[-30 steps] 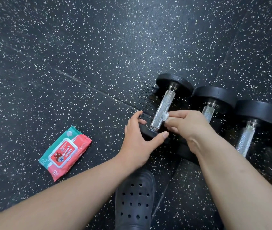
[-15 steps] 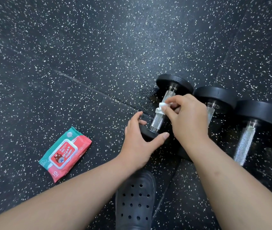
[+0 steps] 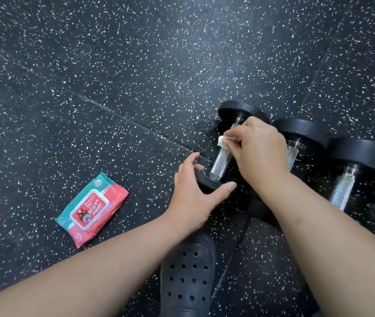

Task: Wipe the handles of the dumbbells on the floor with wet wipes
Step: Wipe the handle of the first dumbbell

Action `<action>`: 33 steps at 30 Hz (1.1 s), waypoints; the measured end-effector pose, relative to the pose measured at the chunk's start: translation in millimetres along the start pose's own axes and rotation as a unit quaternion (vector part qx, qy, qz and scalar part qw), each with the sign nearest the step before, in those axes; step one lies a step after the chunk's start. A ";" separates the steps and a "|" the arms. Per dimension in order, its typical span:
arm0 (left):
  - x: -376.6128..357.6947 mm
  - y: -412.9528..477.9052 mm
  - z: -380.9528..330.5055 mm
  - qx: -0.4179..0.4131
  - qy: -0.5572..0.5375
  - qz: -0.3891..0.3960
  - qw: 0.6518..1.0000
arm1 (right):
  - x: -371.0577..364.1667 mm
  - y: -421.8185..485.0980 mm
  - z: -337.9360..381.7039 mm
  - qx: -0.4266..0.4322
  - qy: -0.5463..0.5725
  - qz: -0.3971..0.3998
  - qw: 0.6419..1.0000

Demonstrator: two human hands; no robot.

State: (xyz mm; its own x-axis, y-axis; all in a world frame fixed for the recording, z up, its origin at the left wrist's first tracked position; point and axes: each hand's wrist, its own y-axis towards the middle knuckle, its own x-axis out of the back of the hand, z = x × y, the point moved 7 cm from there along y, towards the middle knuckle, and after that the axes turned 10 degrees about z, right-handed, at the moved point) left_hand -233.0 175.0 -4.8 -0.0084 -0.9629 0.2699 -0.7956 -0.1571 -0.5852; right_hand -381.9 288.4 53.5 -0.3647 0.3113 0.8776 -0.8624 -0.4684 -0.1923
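While the right hand (image 3: 259,152) pinches a small white wipe (image 3: 221,141) between thumb and fingers, it rubs the top part of the shiny handle (image 3: 222,163) of the first dumbbell (image 3: 234,109). A second ago this hand was low on the handle, close to the left hand. Now it has slid up, away from the person, almost to the far black weight. That looks like one long stroke along the bar, so I think this handle is nearly clean, though its under side may still need a rub.

The left hand (image 3: 193,195) has not moved. Its fingers curve over the near weight (image 3: 207,183), with the thumb on one side and the fingers on the other. It holds the dumbbell so it cannot roll.

Just to the right of the right hand lie two more, side by side. The second dumbbell (image 3: 303,131) is partly hidden behind the wrist. The third dumbbell (image 3: 362,154) is farther right. No wipe is on their handles, so I guess they come next.

Well out to the left of the left hand lies a red and green pack of wipes (image 3: 92,208), flat, and its lid looks shut. Below both hands is a black shoe (image 3: 187,275) with holes.

Everything sits on a black rubber floor (image 3: 113,65) with little white specks. Thin seams cross it. Nothing else of the room shows.
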 end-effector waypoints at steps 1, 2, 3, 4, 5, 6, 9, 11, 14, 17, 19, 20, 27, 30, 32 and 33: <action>-0.3 -0.1 -0.4 0.001 0.001 -0.001 1.000 | -0.2 2.2 1.2 -0.004 -0.016 0.002 1.000; -0.4 -0.4 -1.3 0.002 0.003 -0.002 1.000 | -2.6 2.1 3.5 -0.005 -0.030 0.011 0.999; -0.9 -0.5 -2.0 0.002 0.005 -0.003 1.000 | -5.6 0.1 5.3 -0.006 -0.040 0.022 0.999; -1.6 -1.0 -2.6 0.003 0.008 -0.003 1.000 | -8.5 -3.2 5.4 -0.010 -0.041 0.031 0.999; -2.4 -1.2 -3.0 0.003 0.012 -0.004 1.000 | -11.2 -6.5 4.1 -0.017 -0.035 0.040 0.998; -3.1 -1.8 -3.4 0.003 0.016 -0.004 1.000 | -13.8 -9.4 1.9 -0.023 -0.025 0.054 0.998; -4.3 -2.3 -4.0 0.001 0.024 -0.002 1.000 | -23.0 -13.6 -2.3 -0.021 0.004 0.120 0.993; -4.0 -2.2 -4.5 0.001 0.027 -0.002 1.000 | -26.2 -14.1 -0.3 -0.004 0.001 0.150 0.989; -3.8 -3.6 -4.1 0.004 0.025 -0.003 1.000 | -21.3 -8.7 -0.6 -0.003 -0.029 0.115 0.993; -3.9 -3.9 -3.5 0.003 0.026 -0.001 1.000 | -10.7 -3.0 -4.2 -0.022 -0.036 0.043 0.998; -3.4 -3.2 -3.6 0.003 0.026 0.001 1.000 | -10.4 -3.8 -4.3 -0.025 -0.032 0.036 0.999; -3.1 -2.8 -3.7 0.002 0.026 0.001 1.000 | -12.3 -5.8 -3.8 -0.025 -0.025 0.045 0.998; -2.5 -2.3 -3.7 -0.002 0.023 0.001 1.000 | -20.7 -23.3 -7.7 0.001 0.051 0.141 0.989; -2.2 -2.6 -3.7 -0.003 0.025 0.001 1.000 | -16.4 -26.1 -4.9 0.040 0.061 0.100 0.992; -2.0 -3.4 -3.9 -0.004 0.026 -0.001 1.000 | -11.7 -24.1 -7.6 0.029 0.062 0.056 0.996; -1.9 -3.4 -4.0 -0.004 0.026 -0.002 1.000 | -9.0 -22.4 -9.6 0.019 0.064 0.035 0.997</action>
State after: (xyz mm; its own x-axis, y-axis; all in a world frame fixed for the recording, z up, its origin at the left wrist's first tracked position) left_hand -232.8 178.2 -0.2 -0.0367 -0.9499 0.3105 -0.8009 -0.1579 -0.5776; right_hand -362.6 304.1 45.7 -0.4672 0.3792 0.7987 -0.8205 -0.5225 -0.2319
